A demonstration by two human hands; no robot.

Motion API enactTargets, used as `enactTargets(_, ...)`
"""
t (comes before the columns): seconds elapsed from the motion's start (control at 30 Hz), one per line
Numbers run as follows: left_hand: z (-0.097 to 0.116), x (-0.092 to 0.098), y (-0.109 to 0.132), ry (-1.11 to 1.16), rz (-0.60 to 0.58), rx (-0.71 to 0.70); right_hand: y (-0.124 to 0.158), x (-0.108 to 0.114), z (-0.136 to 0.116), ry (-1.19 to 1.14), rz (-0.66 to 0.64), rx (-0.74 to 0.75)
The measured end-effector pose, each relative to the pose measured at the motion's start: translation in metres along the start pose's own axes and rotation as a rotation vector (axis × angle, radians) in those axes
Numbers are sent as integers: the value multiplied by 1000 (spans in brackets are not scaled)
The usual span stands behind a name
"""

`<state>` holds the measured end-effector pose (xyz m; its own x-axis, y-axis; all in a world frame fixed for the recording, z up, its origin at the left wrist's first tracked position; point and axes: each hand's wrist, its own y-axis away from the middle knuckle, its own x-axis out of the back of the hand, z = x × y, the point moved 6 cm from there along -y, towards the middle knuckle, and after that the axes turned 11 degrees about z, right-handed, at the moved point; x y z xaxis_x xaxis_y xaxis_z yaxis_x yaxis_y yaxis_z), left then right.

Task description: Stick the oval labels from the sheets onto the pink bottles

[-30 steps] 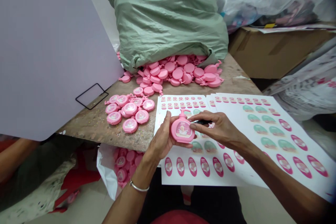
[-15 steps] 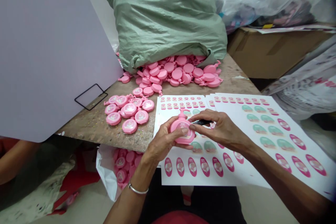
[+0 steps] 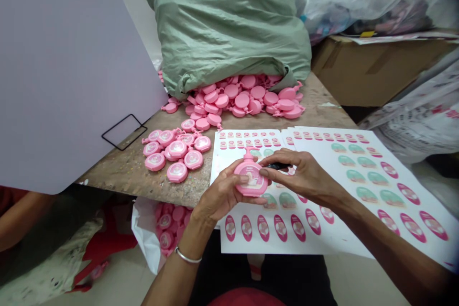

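Since a second ago the left thumb has slid from the rim onto the face of the small pink plastic pump-bottle toy [image 3: 256,181], which lay bare then. Both hands sit in nearly the same spot above the sheets.

Head view: the left hand [image 3: 218,193] is curled round the pump-bottle toy from seven o'clock, fingers beneath and thumb pressed flat on the left half of its pale round sticker. The toy is held just above the white paper sticker sheets [image 3: 319,241] printed with pink and green ovals, near the table's front edge, its spout pointing to twelve o'clock. The right hand [image 3: 304,177] comes in from four o'clock, thumb and fingers pinched on a thin dark tool [image 3: 278,166], the forefinger tip touching the toy's right edge. A silver bangle [image 3: 184,256] rings the left wrist.

At ten o'clock from the toy a cluster of stickered pink toys [image 3: 175,150] lies on the rough wooden table [image 3: 122,172]. At twelve o'clock a heap of plain pink toys [image 3: 244,98] spills from the mouth of a pale green woven sack [image 3: 225,19]. At nine o'clock a grey board [image 3: 64,67] leans over the table, a black wire stand [image 3: 124,131] at its foot. At eight o'clock, below the table edge, a white plastic bag [image 3: 143,229] holds more pink toys — and another person's forearm [image 3: 16,213] shows beyond it. A brown cardboard box [image 3: 376,71] stands at two o'clock.
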<state>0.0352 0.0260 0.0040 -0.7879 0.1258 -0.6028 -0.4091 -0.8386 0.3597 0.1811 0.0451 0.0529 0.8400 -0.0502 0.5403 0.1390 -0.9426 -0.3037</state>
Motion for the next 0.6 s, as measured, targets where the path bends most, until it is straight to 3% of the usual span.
enactTargets(0.23,-1,-2,-2,51,24,-10,0,1,-6,120,-30,94)
enactTargets(0.3,-1,2,-1,45,78,-30,0,8,-3,303,46,153)
enactTargets(0.4,-3,5,-2,58,130,-50,2,22,7,472,296,95)
enactTargets(0.47,-6,3,-3,72,152,-58,5,17,13,316,370,-22)
enactTargets(0.6,-17,4,-5,60,323,-156,12,-31,14,-24,322,-189)
